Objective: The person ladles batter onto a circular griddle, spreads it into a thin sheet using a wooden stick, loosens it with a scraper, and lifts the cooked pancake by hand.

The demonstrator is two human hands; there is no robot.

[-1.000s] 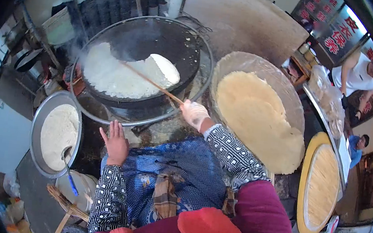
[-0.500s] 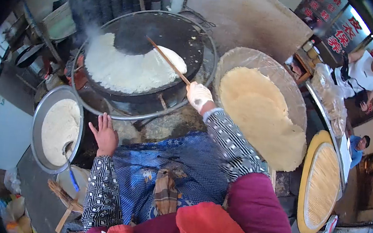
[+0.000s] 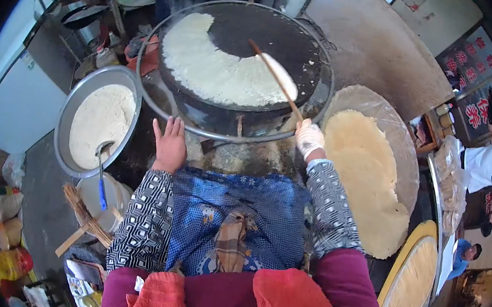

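Note:
A pale layer of batter (image 3: pixel 218 73) curves over the left and near part of the round black griddle (image 3: pixel 259 29), inside a grey metal ring (image 3: pixel 194 129). My right hand (image 3: pixel 309 138), in a thin whitish glove, is closed on the near end of a wooden stick (image 3: pixel 277 80), whose far part lies over the thicker white batter at the right. My left hand (image 3: pixel 171 144) is bare, with fingers spread at the near left edge of the ring, and holds nothing. Left of it stands a metal bowl (image 3: pixel 65 113) of pale batter with a blue-handled ladle (image 3: pixel 102 189).
Thin flatbreads (image 3: pixel 363 178) lie on a plastic-covered round tray (image 3: pixel 405 152) at right. Beyond are a yellow-rimmed round board (image 3: pixel 391 282) and two people, one in white (image 3: pixel 488 164), one in blue (image 3: pixel 461 260). A straw brush (image 3: pixel 86 215) rests on a bucket (image 3: pixel 119 191) at lower left.
The view has turned, so the griddle appears further right. My right hand has swung the stick, and the batter reaches further round the near side. My left hand stays spread by the ring.

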